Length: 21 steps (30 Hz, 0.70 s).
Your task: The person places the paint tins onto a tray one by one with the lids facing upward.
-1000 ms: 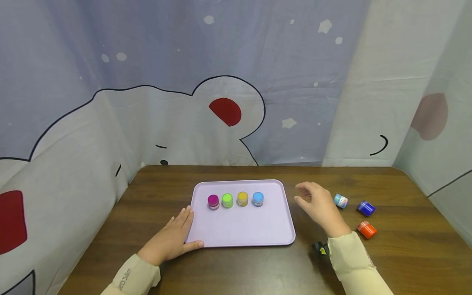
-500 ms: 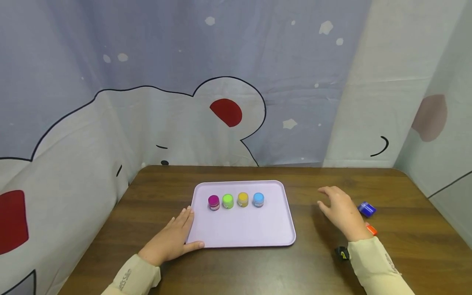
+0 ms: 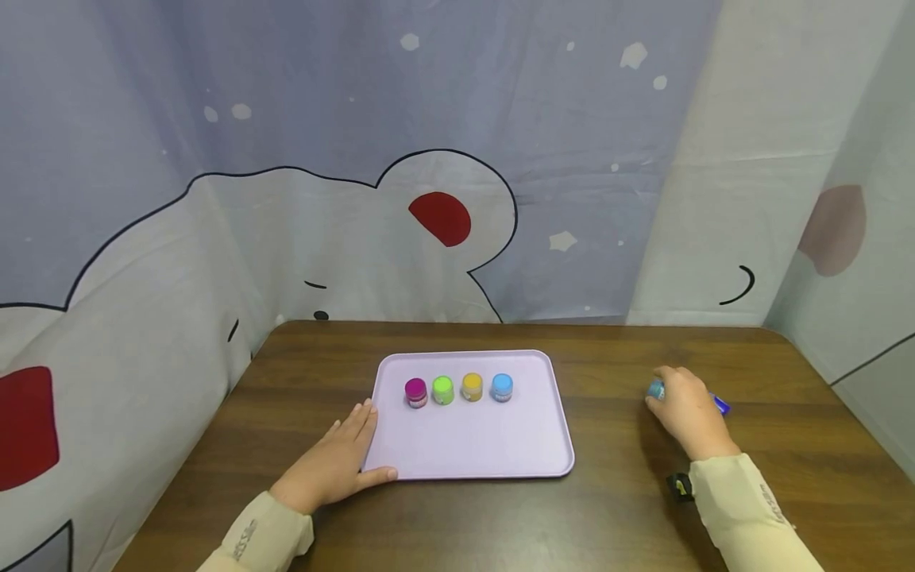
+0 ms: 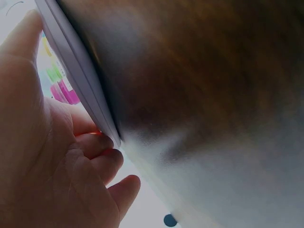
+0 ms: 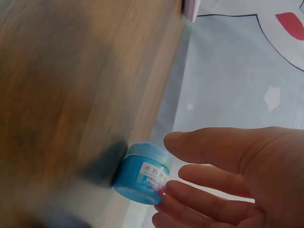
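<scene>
My left hand rests with spread fingers on the left edge of a pale lilac tray. In the left wrist view, its thumb and fingers lie along the tray rim. On the far side, my right hand reaches over a light blue paint jar. That jar lies on its side on the table, as the right wrist view shows, with thumb and fingertips parted right at it. A dark blue jar peeks out behind the right hand.
Standing in a row on the tray are a magenta jar, a green jar, a yellow jar and a blue jar. The brown wooden table ends at a patterned curtain.
My right hand has moved right, from beside the tray to the light blue jar, and now covers the orange jar and part of the dark blue one. The left hand stays in place.
</scene>
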Available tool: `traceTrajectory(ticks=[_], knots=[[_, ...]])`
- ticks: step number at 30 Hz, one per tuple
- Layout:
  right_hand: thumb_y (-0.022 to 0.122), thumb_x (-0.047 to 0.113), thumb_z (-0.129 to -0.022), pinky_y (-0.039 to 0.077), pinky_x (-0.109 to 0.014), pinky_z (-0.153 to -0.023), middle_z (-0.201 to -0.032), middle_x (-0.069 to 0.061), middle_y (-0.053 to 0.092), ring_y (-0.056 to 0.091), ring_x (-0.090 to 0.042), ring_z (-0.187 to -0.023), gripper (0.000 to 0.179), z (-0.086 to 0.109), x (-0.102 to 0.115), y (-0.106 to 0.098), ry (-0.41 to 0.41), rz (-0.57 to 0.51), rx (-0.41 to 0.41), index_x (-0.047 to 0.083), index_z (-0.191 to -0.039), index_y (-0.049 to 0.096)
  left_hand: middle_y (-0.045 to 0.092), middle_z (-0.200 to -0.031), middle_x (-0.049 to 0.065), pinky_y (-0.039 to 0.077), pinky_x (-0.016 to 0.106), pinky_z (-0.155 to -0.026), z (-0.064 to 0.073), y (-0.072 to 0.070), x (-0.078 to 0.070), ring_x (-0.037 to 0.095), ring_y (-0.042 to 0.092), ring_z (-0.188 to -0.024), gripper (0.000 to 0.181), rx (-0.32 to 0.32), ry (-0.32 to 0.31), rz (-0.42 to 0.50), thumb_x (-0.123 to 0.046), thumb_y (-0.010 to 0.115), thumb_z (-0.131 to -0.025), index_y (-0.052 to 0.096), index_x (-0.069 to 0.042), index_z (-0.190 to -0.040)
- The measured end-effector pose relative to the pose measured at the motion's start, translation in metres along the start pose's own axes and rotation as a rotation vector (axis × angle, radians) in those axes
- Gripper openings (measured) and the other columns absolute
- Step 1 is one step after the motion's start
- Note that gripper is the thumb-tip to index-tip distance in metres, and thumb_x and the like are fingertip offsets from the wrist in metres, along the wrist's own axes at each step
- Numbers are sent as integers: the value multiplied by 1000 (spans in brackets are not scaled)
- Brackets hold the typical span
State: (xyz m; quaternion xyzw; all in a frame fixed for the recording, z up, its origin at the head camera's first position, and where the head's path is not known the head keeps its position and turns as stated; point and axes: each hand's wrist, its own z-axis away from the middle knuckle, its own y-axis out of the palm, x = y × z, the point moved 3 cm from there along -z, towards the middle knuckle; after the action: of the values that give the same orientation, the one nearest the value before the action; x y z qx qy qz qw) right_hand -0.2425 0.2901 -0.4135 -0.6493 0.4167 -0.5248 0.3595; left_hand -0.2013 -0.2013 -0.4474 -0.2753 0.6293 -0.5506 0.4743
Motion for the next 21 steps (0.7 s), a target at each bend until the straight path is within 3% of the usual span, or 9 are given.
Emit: traceTrajectory(ticks=[8, 21], knots=[[71, 0, -85, 52, -64, -82, -110, -41, 59, 60, -55, -100, 40, -3, -7, -1, 19, 11, 24, -20, -117, 59, 27, -159, 33, 27, 65, -116, 0, 0, -1, 47, 26, -148, 100, -6, 1, 9, -58, 67, -92, 32, 16, -150], [75, -4, -80, 51, -59, -76, -91, -32, 62, 62, -47, -86, 28, -9, -11, 4, -24, 46, -10, -18, -102, 63, 26, -160, 33, 26, 64, -116, 0, 0, -1, 47, 25, -148, 101, 2, -4, 11, -58, 66, -92, 31, 15, -151]])
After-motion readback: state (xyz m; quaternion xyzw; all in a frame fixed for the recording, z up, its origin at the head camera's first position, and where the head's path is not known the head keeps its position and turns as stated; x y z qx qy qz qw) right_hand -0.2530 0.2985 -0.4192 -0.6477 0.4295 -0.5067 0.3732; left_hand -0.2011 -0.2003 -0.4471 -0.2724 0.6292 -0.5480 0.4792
